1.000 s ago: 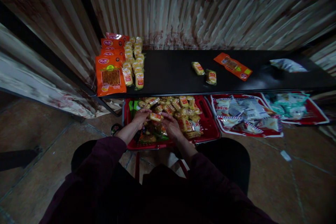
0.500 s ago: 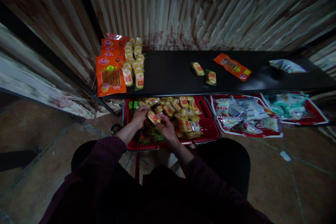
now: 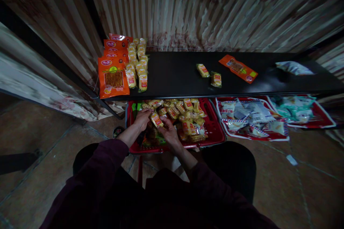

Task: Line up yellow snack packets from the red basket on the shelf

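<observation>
Over the red basket [image 3: 216, 128], a small yellow packaged snack [image 3: 156, 120] with a red and white label is held between my two hands. My left hand [image 3: 143, 117] is closed at its upper left end. The fingers of my right hand [image 3: 169, 130] pinch its lower right side. Beneath and to the right lie many similar yellow snack packs [image 3: 189, 127] in the basket, with some green packaging among them. Rows of these packs [image 3: 142, 78] stand on the black shelf [image 3: 172, 75] beside orange snack bags [image 3: 113, 78].
Two loose yellow packs [image 3: 216, 79], an orange bag [image 3: 238, 68] and a white and blue bag [image 3: 294, 68] lie on the shelf. Below it, to the right, are a basket of white bags [image 3: 249, 112] and one of teal packs [image 3: 295, 109]. A dark shelf post [image 3: 90, 7] rises at left.
The snack pack between my hands has turned slightly more upright, and my right hand has shifted a little down its side. Everything else looks the same.
</observation>
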